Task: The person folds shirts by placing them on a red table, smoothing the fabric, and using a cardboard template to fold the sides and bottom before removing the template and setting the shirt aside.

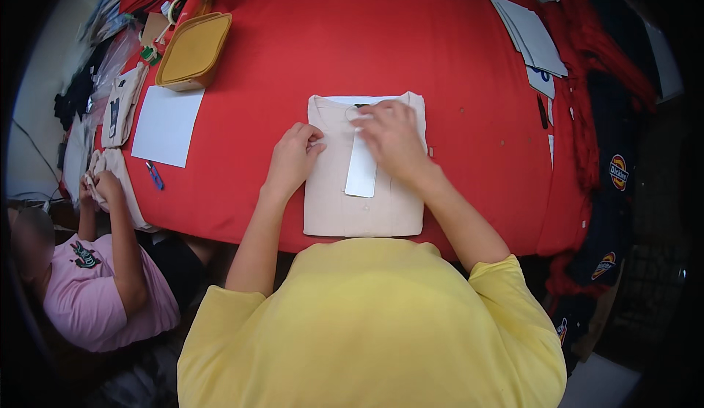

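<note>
A folded cream shirt (334,206) lies flat on the red-covered table (257,71) right in front of me. A long white hang tag (361,167) rests down its middle, below the dark neck label. My left hand (293,155) is at the shirt's left side, fingers loosely bent, with a gap between thumb and fingertips and nothing seen in them. Over the upper right of the shirt, my right hand (396,138) has its fingers apart above the tag's top end. It is slightly blurred, and it partly covers the collar and the tag's string.
At the left stand a mustard-yellow basket (194,49), a white sheet (169,126) and blue snips (155,175). A co-worker in a pink shirt (110,291) handles cream cloth there. White cards (528,34) and a dark slim tool (542,112) lie right, beside piled red and navy garments (605,144).
</note>
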### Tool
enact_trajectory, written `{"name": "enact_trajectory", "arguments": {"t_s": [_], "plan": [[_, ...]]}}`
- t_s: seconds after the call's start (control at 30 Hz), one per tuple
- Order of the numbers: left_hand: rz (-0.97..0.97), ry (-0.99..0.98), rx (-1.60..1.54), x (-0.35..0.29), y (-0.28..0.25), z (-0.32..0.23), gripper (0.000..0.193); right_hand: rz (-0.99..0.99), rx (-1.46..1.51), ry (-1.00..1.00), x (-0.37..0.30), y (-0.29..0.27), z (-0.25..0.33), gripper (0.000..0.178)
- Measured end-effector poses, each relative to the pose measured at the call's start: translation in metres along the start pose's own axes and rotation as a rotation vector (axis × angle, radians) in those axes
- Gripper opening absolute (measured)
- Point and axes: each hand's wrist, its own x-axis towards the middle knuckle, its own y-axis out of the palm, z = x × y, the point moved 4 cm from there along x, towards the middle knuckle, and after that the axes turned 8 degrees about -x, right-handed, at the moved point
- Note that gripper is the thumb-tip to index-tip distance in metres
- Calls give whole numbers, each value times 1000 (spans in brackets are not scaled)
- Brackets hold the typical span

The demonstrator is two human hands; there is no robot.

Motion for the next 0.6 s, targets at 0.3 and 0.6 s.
{"name": "enact_trajectory", "arguments": {"t_s": [0.3,0.6], "plan": [[55,-203,-319,-7,-3,17,14,152,57,-36,-25,43,28,25],[70,-71,-204,-5,-4,-12,20,17,126,20,-19,9,17,27]]}}
